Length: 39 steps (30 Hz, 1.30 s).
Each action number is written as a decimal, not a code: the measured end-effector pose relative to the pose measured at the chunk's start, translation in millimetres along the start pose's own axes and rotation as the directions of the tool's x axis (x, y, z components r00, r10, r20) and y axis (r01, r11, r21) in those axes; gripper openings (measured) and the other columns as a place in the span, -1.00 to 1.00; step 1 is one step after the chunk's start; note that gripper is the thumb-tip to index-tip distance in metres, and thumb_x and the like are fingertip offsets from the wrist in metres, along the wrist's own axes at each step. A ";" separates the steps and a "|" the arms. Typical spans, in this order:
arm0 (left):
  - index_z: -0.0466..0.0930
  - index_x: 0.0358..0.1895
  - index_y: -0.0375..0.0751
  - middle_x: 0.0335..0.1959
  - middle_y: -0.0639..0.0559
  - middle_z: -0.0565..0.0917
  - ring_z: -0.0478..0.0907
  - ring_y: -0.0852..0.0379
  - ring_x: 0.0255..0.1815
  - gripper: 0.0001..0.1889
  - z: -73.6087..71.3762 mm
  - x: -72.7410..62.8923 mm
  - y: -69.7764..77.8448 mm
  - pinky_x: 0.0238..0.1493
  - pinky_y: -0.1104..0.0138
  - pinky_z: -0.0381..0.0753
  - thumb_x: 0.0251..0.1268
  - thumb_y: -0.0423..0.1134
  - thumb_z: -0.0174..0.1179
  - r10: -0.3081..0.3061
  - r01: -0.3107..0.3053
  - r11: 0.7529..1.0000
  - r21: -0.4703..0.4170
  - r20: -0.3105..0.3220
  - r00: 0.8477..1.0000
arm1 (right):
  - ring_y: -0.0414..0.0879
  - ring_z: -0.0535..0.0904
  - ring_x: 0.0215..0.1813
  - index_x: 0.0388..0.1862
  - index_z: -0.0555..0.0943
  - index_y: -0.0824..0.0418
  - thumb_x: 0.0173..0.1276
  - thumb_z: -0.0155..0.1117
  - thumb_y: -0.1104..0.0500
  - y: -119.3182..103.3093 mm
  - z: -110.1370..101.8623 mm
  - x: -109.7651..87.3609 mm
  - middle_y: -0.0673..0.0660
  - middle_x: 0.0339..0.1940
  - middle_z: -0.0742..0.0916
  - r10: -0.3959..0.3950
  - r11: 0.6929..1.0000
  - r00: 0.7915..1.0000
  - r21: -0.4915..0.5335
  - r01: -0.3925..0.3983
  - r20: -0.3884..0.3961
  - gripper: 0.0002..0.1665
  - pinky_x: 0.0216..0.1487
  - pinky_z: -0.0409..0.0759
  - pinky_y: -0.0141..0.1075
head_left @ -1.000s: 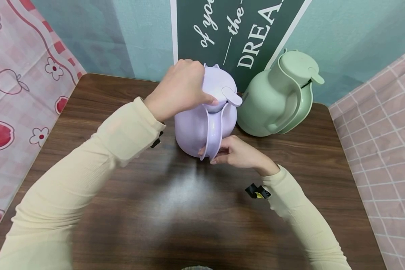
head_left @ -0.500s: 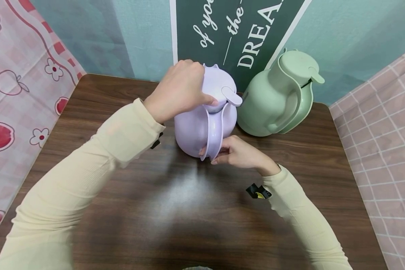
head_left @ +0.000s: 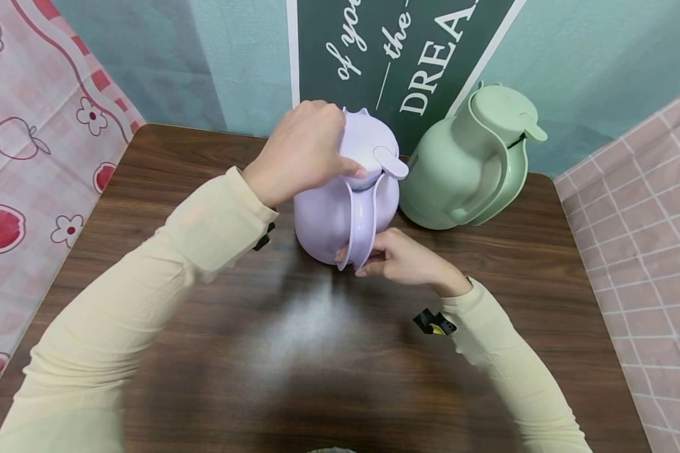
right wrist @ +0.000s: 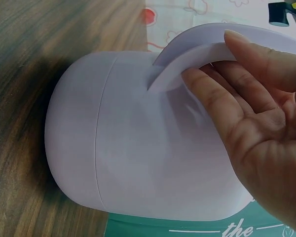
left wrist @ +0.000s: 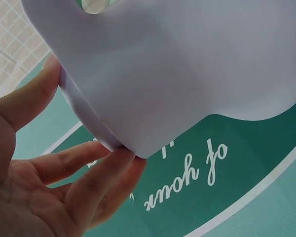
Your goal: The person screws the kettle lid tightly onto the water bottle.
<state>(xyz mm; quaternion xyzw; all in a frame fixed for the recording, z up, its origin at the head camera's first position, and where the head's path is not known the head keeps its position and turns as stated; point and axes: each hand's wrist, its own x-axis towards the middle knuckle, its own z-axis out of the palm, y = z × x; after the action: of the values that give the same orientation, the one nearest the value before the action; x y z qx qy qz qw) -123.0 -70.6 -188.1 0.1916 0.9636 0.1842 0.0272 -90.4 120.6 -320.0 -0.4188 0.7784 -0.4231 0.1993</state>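
Note:
A pale purple thermos jug (head_left: 323,220) stands upright near the back of the table, its handle facing the person. My left hand (head_left: 306,148) grips the jug's lid (head_left: 368,141) from the left, thumb on the near side; in the left wrist view the fingertips (left wrist: 123,154) are at the lid's edge. With the right hand (head_left: 410,258) I hold the lower part of the handle (head_left: 362,220), fingers passing behind it and thumb in front. The right wrist view shows the thumb (right wrist: 235,37) against the handle and the jug body (right wrist: 138,143) beside the fingers.
A light green thermos jug (head_left: 453,170) stands just right of the purple one. Behind both is a teal wall cloth (head_left: 249,63) with a dark green lettered panel (head_left: 345,75). Patterned cloths border the brown wooden table (head_left: 232,365) at left and right.

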 end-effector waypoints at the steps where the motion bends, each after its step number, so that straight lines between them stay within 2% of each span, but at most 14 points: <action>1: 0.33 -0.61 -0.26 -0.54 -0.05 0.34 0.26 0.04 -0.42 -0.53 0.0 0.2 0.0 -0.39 0.27 0.26 -0.07 0.00 0.39 0.000 0.000 1.000 -0.003 0.000 1.000 | -0.19 0.56 -0.07 -0.15 0.63 0.28 0.08 0.32 0.41 -0.2 -0.2 0.0 -0.01 -0.19 0.70 0.001 1.000 1.000 -0.004 -0.001 0.000 -0.70 -0.06 0.46 -0.32; 8: 0.32 -0.64 -0.24 -0.61 -0.01 0.28 0.21 0.08 -0.49 -0.52 -1.3 1.8 0.7 -0.46 0.29 0.21 -0.09 0.01 0.40 -0.013 0.014 1.000 -0.014 0.008 1.000 | -0.16 0.55 -0.02 -0.14 0.63 0.30 0.07 0.32 0.44 -0.7 -0.7 0.4 0.03 -0.18 0.70 0.015 0.999 1.000 0.033 -0.016 0.016 -0.68 -0.01 0.46 -0.31; 19: 0.35 -0.61 -0.23 -0.59 -0.01 0.29 0.21 0.08 -0.43 -0.54 -2.7 3.5 -2.9 -0.43 0.29 0.19 -0.13 0.00 0.42 -0.016 0.016 1.000 -0.027 0.007 1.000 | -0.18 0.56 -0.06 -0.15 0.63 0.31 0.08 0.32 0.42 -1.9 -0.5 0.6 0.01 -0.20 0.70 -0.001 1.000 1.000 -0.016 0.001 0.012 -0.70 -0.02 0.45 -0.33; 29: 0.52 -0.41 -0.30 -0.36 -0.07 0.50 0.33 -0.03 -0.22 -0.59 -4.0 4.7 -5.9 -0.23 0.22 0.30 -0.11 -0.02 0.41 0.002 -0.001 0.999 -0.034 0.019 1.000 | -0.16 0.54 -0.02 -0.14 0.63 0.27 0.08 0.31 0.42 0.0 -1.1 1.6 0.01 -0.17 0.69 0.000 1.000 1.000 0.022 -0.001 0.028 -0.69 0.00 0.45 -0.31; 35: 0.55 -0.36 -0.32 -0.33 -0.08 0.51 0.32 -0.01 -0.26 -0.58 -2.9 5.8 -9.0 -0.23 0.24 0.30 -0.12 -0.03 0.42 0.029 -0.029 0.999 -0.039 0.009 1.000 | -0.17 0.54 -0.03 -0.13 0.63 0.27 0.10 0.30 0.43 0.3 -1.1 2.1 0.00 -0.16 0.69 -0.023 1.000 0.999 0.021 0.023 0.035 -0.69 -0.01 0.44 -0.31; 39: 0.57 -0.28 -0.33 -0.26 -0.10 0.54 0.34 -0.04 -0.20 -0.55 -3.2 6.9 -11.0 -0.17 0.21 0.30 -0.13 -0.03 0.42 0.040 -0.040 0.998 -0.042 0.013 0.999 | -0.18 0.54 -0.04 -0.14 0.63 0.26 0.09 0.30 0.43 -0.6 -1.1 1.9 0.00 -0.17 0.69 -0.029 0.999 0.999 0.019 0.028 0.034 -0.69 -0.02 0.44 -0.32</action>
<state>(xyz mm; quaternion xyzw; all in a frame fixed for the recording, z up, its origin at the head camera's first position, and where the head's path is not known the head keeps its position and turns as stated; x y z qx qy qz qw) -133.7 -78.5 -189.0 0.2116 0.9554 0.2032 0.0342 -91.9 119.5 -318.7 -0.4351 0.7648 -0.4261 0.2104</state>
